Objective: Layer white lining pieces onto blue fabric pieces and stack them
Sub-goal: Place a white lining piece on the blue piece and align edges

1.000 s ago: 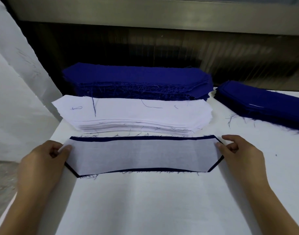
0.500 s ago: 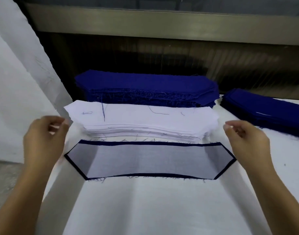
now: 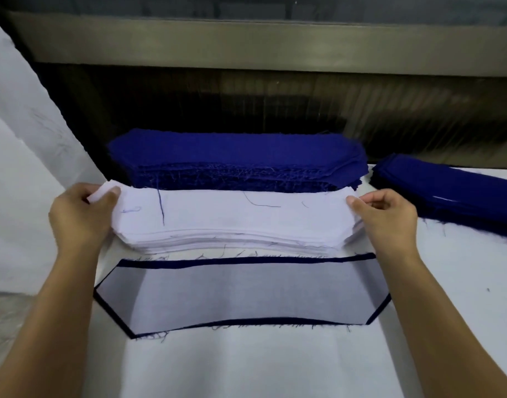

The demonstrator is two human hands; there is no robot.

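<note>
Together, the left hand (image 3: 80, 216) and the right hand (image 3: 387, 219) each pinched one end of the top sheet on the thick stack of white, boat-shaped lining pieces (image 3: 232, 225), thumbs on top. Just in front of that stack, a dark blue fabric piece covered by thin white lining (image 3: 240, 297) lay flat on the white table (image 3: 260, 366). Directly behind the stack sat a tall pile of dark blue fabric pieces (image 3: 235, 159), and to its right a lower blue pile (image 3: 453, 193).
</note>
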